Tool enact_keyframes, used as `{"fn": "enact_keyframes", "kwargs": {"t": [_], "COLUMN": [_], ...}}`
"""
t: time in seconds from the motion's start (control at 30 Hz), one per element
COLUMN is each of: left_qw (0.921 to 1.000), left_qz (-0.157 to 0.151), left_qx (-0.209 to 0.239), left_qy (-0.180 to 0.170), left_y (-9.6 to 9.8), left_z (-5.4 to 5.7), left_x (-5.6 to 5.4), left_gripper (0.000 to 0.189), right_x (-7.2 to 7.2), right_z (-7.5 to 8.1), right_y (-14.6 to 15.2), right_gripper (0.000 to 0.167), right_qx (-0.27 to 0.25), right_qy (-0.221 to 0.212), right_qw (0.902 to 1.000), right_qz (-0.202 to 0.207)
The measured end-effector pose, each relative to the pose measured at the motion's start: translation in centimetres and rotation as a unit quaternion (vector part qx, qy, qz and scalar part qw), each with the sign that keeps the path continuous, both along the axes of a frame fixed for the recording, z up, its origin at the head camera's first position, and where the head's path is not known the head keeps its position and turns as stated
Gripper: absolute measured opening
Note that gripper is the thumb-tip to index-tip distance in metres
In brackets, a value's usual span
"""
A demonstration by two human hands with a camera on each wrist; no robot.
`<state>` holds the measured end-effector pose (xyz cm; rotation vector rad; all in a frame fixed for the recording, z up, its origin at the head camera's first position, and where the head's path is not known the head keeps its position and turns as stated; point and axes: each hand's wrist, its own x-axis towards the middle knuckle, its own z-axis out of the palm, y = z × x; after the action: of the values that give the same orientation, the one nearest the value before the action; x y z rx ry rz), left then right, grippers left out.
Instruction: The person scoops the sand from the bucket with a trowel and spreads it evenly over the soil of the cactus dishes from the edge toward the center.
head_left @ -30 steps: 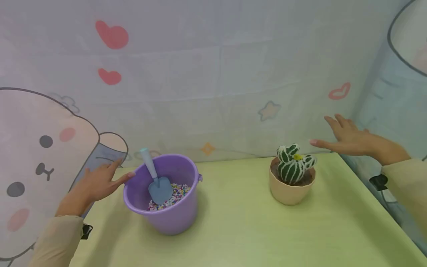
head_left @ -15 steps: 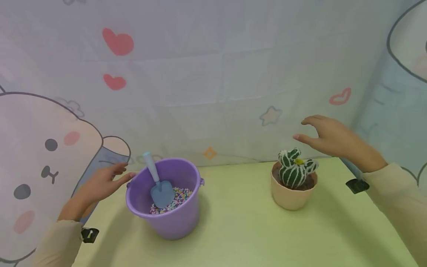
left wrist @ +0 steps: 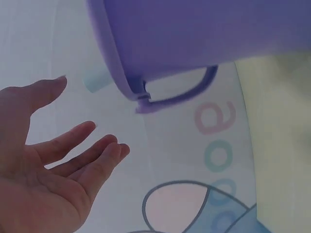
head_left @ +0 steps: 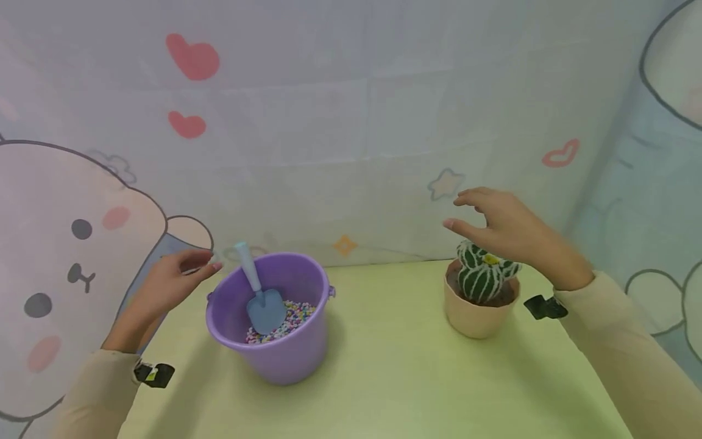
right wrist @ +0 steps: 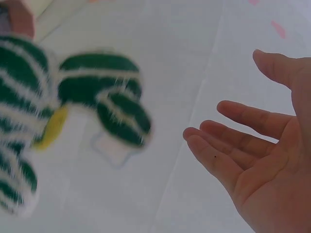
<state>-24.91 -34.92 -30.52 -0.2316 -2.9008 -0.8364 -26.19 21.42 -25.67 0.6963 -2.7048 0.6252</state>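
My left hand (head_left: 170, 281) hovers just left of a purple bucket (head_left: 290, 360), its fingers loosely bent and apart from the rim. Inside the bucket a blue toy shovel (head_left: 265, 312) leans on small multicoloured beads (head_left: 298, 312), its handle rising past the back rim. On the right, my right hand (head_left: 504, 228) is held above a potted cactus (head_left: 479, 283), fingers loosely bent with nothing between them. It covers part of the cactus top in the head view. In the right wrist view the green cactus (right wrist: 99, 80) stays apart from the fingers.
Bucket and pot stand on a yellow-green table (head_left: 384, 341). A printed cloth (head_left: 329, 122) with hearts and cartoon figures hangs behind it. The bucket's handle (left wrist: 189, 92) hangs down on its left side.
My right hand has moved left, from beside the cactus to above it, and its spread fingers have bent. The left hand's fingers have bent a little; bucket and pot stay put.
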Motion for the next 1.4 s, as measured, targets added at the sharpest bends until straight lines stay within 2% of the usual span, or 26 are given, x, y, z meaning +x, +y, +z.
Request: {"fn": "enact_keyframes", "kwargs": {"t": [0.13,0.27,0.43,0.57,0.77,1.03,1.2,1.33,1.4], "left_qw": [0.9994,0.9988,0.9992,0.9976,0.9895,0.9750,0.9644,0.9609,0.9615], "left_qz": [0.020,0.032,0.017,0.009,0.000,-0.015,-0.017,-0.009,0.002], "left_qx": [0.016,0.006,0.003,0.042,0.114,0.180,0.218,0.235,0.235], "left_qy": [-0.022,-0.036,-0.036,-0.054,-0.089,-0.129,-0.149,-0.147,-0.142], "left_y": [0.6,1.3,2.2,2.4,1.9,2.0,2.4,2.8,3.1], "left_z": [0.3,0.4,0.4,0.3,0.0,-0.9,-0.8,-0.7,-0.6], "left_x": [0.1,-0.1,-0.6,-1.3,-2.0,-3.3,-3.7,-3.5,-3.5], "left_gripper": [0.074,0.076,0.078,0.082,0.089,0.090,0.088,0.084,0.084], "right_x": [-0.1,-0.2,-0.3,-0.2,0.0,-0.3,-0.2,-0.1,-0.1], "right_z": [-0.4,-1.0,-1.8,-2.3,-3.1,-4.7,-6.2,-7.5,-8.2], "right_y": [-1.8,-3.5,-5.2,-6.6,-8.6,-11.7,-13.8,-15.7,-16.7], "right_gripper": [0.050,0.049,0.048,0.049,0.055,0.072,0.092,0.106,0.115], "right_qx": [-0.015,-0.026,-0.039,-0.043,-0.045,-0.034,-0.024,-0.030,-0.031], "right_qy": [0.015,0.010,0.005,-0.008,-0.042,-0.075,-0.114,-0.137,-0.151], "right_qw": [0.9993,0.9981,0.9961,0.9950,0.9926,0.9905,0.9858,0.9798,0.9760], "right_qz": [0.031,0.054,0.078,0.090,0.105,0.110,0.121,0.142,0.154]}}
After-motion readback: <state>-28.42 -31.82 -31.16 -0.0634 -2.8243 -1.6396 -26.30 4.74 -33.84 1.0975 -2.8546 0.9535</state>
